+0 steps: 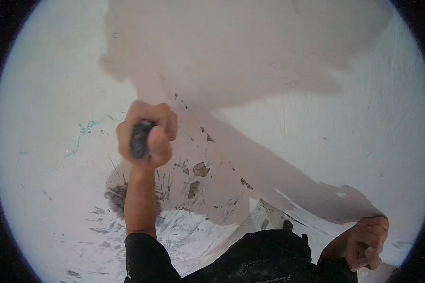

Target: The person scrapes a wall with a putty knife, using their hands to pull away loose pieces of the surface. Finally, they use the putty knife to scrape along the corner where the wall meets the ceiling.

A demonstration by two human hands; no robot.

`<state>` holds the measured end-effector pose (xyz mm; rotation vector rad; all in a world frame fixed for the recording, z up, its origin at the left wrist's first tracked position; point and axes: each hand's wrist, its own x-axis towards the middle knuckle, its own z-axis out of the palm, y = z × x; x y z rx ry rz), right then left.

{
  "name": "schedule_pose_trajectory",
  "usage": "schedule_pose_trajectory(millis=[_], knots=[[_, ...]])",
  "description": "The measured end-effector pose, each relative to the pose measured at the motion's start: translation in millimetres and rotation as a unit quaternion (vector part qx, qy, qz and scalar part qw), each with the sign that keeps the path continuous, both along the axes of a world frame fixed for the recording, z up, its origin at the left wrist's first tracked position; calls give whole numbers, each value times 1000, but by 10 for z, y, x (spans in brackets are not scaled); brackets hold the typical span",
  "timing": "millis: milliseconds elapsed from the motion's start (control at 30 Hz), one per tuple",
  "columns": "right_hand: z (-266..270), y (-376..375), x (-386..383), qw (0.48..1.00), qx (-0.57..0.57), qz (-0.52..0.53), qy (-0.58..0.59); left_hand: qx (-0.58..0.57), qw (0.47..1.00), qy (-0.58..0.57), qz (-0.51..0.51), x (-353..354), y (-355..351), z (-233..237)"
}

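A white surface (311, 151) fills most of the frame, with a broad shadow (250, 52) over the top and dark scuffs toward the lower left. A black garment (255, 259) covers the bottom centre. Left of centre, the left hand (161, 134) is wrapped round a dark lump, fingers bent and pressed together, thumb folded over on the right. At lower right, the right hand (369, 240) is curled into a loose fist; nothing shows in it, and whether it touches the surface I cannot tell. A dark smudge (116, 200) lies behind the left forearm. The lump (140, 140) itself sits within the left fist, only one face bare and slightly blurred. It looks light enough for one hand, probably firm and rough rather than slippery, and unlikely to break; whether it gives when squeezed is hidden. A full grip round its middle, as here, seems the best hold. Smallest are the brown patches (201, 170) near centre, where the coating is missing.
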<state>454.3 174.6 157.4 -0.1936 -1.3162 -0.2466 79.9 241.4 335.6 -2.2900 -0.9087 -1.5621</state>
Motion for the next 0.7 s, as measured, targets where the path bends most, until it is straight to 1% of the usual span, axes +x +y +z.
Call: schedule_pose_trajectory(millis=[33,100,133,167,200,233,267,300,333,400,433,467,533,567,600,667,700], knots=[[3,-39,20,1000,2,-1,1,-41,993,-18,-109,-56,-84,70],[-12,-183,53,986,-113,-102,-64,-36,964,-14,-263,-31,-111,134],[-5,-160,45,986,-116,-102,-65,-39,964,-15,-263,-29,-44,92],[17,-101,35,992,-80,-83,-59,-43,985,-48,-162,-56,51,18],[27,-65,32,996,-41,-64,-52,-45,994,-80,-60,-66,91,-29],[5,-80,35,996,-39,-67,-51,-39,992,-108,-58,-6,29,18],[-25,-107,56,994,-46,-88,-50,-37,992,-108,-61,-3,-20,53],[-45,-122,66,991,-54,-109,-47,-26,979,-89,-184,-35,-64,88],[-39,-104,63,991,-54,-113,-46,-16,950,-69,-304,-44,-91,112],[-6,-48,64,996,-24,-73,-51,-20,950,-67,-303,1,-54,72],[-1,-46,60,996,-27,-66,-56,-12,985,-90,-148,21,53,-13],[4,-38,46,996,-26,-76,-48,-3,994,-107,9,26,102,-60],[20,-17,22,995,-19,-96,-32,-10,997,-82,-6,-14,4,-5],[35,-29,28,993,-26,-101,-51,-23,982,-65,-177,9,-33,75],[38,-47,30,991,-36,-105,-71,-37,938,-47,-341,9,-48,120],[-39,-54,85,993,-37,-90,-70,-44,943,-67,-323,-40,21,-3],[-62,-56,108,994,-37,-75,-67,-20,981,-61,-180,-2,97,-84]])
